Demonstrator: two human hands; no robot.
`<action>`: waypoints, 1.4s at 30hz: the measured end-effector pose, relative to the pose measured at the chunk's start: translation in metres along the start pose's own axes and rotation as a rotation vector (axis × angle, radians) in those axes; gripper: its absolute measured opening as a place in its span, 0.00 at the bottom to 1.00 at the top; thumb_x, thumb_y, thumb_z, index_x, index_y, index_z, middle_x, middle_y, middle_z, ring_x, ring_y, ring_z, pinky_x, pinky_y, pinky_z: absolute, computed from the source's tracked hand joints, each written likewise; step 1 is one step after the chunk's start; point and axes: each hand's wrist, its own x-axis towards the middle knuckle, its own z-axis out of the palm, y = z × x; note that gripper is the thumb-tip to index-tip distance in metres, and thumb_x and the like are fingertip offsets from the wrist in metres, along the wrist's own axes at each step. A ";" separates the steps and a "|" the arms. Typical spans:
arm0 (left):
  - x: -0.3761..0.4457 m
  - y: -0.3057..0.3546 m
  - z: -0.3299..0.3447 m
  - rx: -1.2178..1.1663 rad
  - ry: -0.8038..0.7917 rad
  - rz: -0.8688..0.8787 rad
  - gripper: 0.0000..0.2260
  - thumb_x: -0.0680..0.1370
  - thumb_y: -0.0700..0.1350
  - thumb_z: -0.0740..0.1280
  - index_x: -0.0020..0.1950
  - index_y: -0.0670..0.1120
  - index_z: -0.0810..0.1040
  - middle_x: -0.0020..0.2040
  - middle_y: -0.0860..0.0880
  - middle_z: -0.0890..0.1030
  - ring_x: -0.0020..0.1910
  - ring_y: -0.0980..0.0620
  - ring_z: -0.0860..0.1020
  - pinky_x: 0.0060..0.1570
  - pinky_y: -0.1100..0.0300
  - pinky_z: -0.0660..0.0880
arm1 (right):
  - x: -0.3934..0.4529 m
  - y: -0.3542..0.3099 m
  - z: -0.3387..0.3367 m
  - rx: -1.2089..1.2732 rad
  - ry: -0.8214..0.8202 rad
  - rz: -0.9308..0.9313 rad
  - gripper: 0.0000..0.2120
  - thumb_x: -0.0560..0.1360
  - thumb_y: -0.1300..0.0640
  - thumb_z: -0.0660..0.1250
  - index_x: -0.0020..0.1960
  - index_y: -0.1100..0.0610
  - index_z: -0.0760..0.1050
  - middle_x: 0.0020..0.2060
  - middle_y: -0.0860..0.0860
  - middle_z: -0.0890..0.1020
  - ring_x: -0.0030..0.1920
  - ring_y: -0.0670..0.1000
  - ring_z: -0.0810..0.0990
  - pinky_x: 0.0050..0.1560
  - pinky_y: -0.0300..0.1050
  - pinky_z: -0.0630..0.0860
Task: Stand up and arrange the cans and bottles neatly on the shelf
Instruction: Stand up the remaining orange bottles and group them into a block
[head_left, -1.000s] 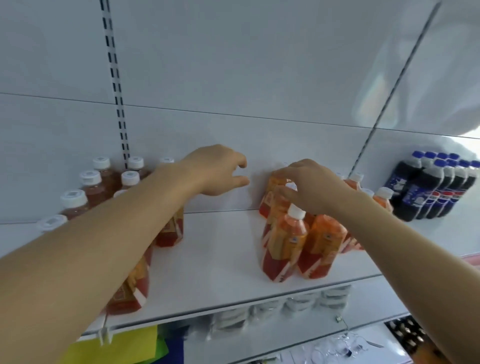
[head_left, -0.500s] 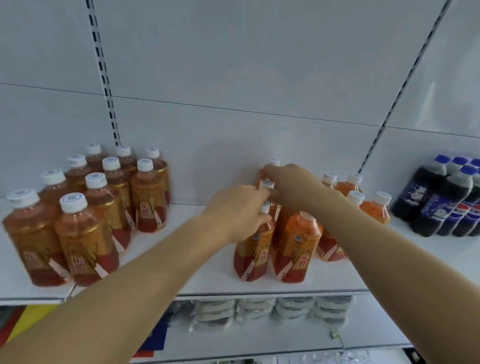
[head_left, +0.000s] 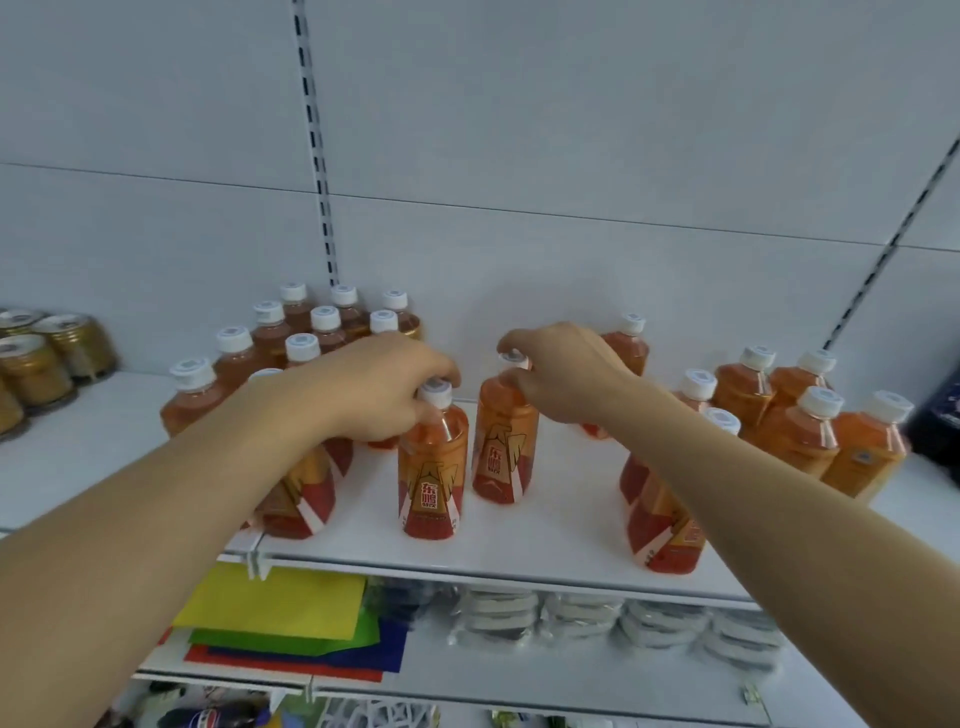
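Head view: bottles (head_left: 432, 462) now leftward, apart.

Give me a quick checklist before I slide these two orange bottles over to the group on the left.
1. Left hand grips the near white-capped orange plastic bottle: ok.
2. Right hand grips the second orange bottle: ok.
3. Both bottles upright: ok.
4. Bare white shelf around them: ok.
5. Free slot beside the left cluster of orange bottles: cannot tell, forearm hides it.
6. Right cluster neat: not ok, some lean.
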 end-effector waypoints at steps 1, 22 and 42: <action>-0.004 -0.008 -0.002 0.001 -0.005 -0.003 0.18 0.82 0.51 0.71 0.72 0.56 0.78 0.68 0.53 0.81 0.63 0.51 0.79 0.61 0.53 0.77 | 0.004 -0.008 0.002 0.021 0.006 -0.019 0.19 0.84 0.50 0.66 0.74 0.49 0.75 0.67 0.50 0.83 0.61 0.56 0.83 0.50 0.48 0.78; -0.026 -0.075 -0.023 0.043 -0.081 0.099 0.15 0.79 0.57 0.73 0.65 0.59 0.81 0.48 0.55 0.81 0.46 0.53 0.79 0.50 0.47 0.79 | 0.061 -0.101 0.033 0.146 0.060 -0.214 0.16 0.81 0.54 0.64 0.66 0.51 0.82 0.49 0.53 0.84 0.43 0.55 0.76 0.43 0.47 0.68; -0.027 -0.077 -0.017 0.153 -0.047 0.161 0.11 0.81 0.56 0.70 0.61 0.53 0.81 0.49 0.52 0.80 0.48 0.50 0.80 0.50 0.47 0.80 | 0.054 -0.105 0.041 0.155 0.076 -0.258 0.18 0.81 0.58 0.68 0.70 0.49 0.80 0.46 0.49 0.77 0.57 0.60 0.77 0.51 0.55 0.75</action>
